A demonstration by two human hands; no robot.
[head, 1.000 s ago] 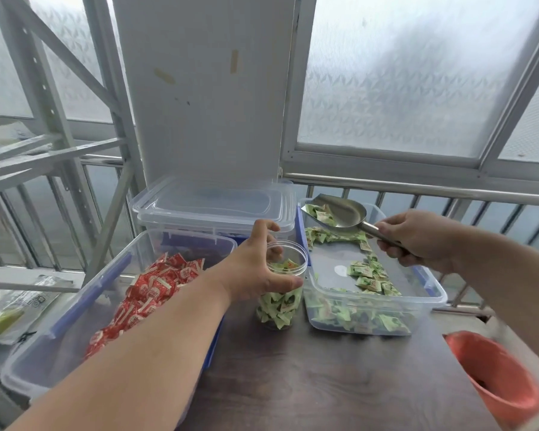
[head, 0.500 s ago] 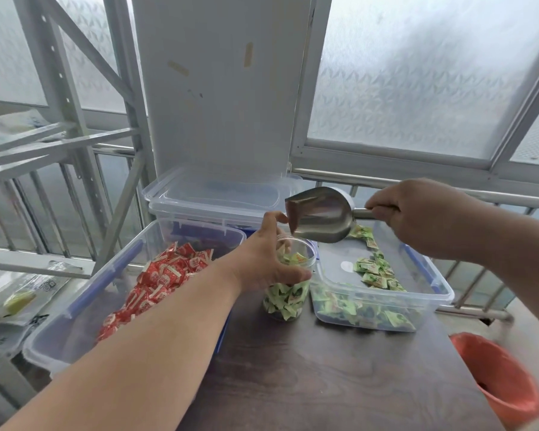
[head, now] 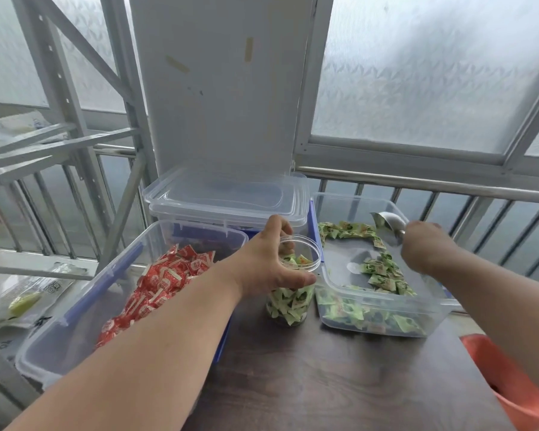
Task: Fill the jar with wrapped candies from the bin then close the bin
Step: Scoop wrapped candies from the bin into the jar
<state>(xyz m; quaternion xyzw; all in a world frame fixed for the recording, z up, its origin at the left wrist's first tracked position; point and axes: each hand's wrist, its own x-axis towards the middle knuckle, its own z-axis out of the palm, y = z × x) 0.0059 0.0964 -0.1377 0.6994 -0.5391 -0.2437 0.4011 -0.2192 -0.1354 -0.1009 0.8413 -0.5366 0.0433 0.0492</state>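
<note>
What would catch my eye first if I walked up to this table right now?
Probably the bright heap of red candies in the clear bin at the left. Next, the clear jar in the middle, partly filled with green candies and held near its rim by the left hand. To its right, the right hand holds a metal scoop over the open bin of green candies.

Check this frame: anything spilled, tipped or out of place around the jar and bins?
Nothing stands out. The clear plastic jar stands upright on the dark wooden table, held by the left hand; green wrapped candies stay inside the clear plastic bin.
</note>
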